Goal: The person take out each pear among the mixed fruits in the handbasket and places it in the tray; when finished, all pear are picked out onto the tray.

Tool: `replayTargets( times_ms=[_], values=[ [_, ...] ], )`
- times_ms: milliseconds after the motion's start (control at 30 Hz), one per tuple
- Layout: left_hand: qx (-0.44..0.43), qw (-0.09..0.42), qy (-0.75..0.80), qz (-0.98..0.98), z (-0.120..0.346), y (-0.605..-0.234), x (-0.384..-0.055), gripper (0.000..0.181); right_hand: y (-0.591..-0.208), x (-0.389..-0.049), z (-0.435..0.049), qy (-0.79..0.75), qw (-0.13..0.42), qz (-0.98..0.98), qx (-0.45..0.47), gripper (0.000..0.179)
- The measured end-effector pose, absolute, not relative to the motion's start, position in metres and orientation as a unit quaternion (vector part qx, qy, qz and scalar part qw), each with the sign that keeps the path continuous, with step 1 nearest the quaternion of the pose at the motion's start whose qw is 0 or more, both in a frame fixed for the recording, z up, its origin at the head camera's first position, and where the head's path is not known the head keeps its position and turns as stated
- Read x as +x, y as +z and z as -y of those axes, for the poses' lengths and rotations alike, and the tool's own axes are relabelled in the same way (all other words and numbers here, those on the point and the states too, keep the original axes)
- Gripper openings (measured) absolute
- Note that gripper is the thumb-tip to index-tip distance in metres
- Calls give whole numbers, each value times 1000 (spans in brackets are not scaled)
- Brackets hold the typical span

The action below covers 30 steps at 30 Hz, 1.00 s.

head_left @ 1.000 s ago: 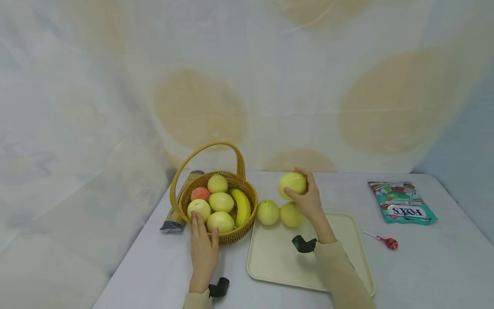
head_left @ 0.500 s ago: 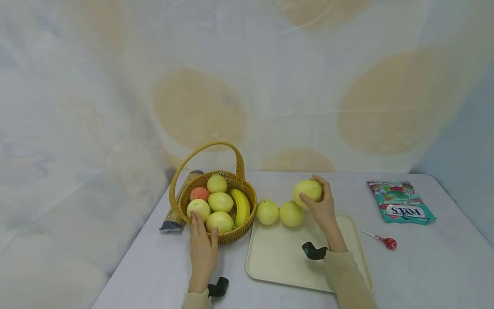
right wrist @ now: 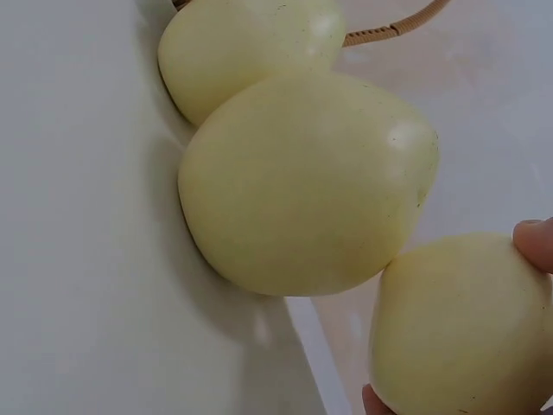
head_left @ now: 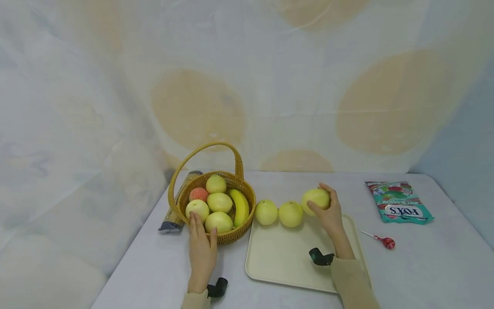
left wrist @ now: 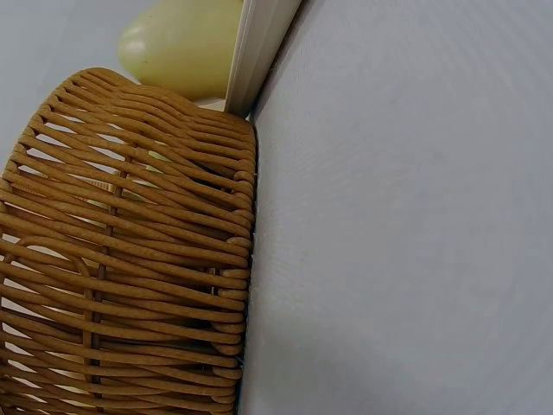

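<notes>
My right hand (head_left: 331,214) grips a round pale yellow-green fruit (head_left: 315,201) at the back right of the cream tray (head_left: 285,259); in the right wrist view, fingertips show at two sides of this fruit (right wrist: 462,324). Left of it, two similar fruits (head_left: 291,214) sit side by side along the tray's back edge. My left hand (head_left: 203,253) rests with straight fingers against the near side of a woven basket (head_left: 233,236). Inside are several pale green fruits (head_left: 219,222), a peach (head_left: 198,195) and a banana (head_left: 241,207). The left wrist view shows the basket's woven wall (left wrist: 130,259).
A long brown packet (head_left: 172,222) lies behind the basket's left side. Right of the tray are a red lollipop (head_left: 387,243) and a teal candy bag (head_left: 401,204). A patterned curtain (head_left: 251,86) hangs behind the white table (head_left: 154,274).
My right hand has carried its fruit to the right and down, from above the two tray fruits to beside the right one. My left hand has stayed at the basket.
</notes>
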<state>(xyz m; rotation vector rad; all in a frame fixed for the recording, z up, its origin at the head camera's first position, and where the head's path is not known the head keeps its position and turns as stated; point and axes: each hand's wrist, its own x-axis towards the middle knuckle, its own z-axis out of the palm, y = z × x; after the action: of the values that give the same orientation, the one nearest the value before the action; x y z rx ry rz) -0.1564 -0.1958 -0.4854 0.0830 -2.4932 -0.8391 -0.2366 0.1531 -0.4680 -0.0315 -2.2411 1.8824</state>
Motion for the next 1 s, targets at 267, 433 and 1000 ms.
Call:
replayTargets(
  times_ms=[267, 433, 1000],
  values=[
    [30, 253, -308, 917, 197, -486, -157, 73, -473, -233, -157, 642, 72, 763, -21, 71],
    [30, 255, -307, 917, 196, -486, -156, 73, -479, -234, -159, 635, 66, 769, -15, 68],
    [28, 262, -306, 915, 196, -487, -157, 73, -485, -232, -161, 619, 59, 783, 18, 65]
  ],
)
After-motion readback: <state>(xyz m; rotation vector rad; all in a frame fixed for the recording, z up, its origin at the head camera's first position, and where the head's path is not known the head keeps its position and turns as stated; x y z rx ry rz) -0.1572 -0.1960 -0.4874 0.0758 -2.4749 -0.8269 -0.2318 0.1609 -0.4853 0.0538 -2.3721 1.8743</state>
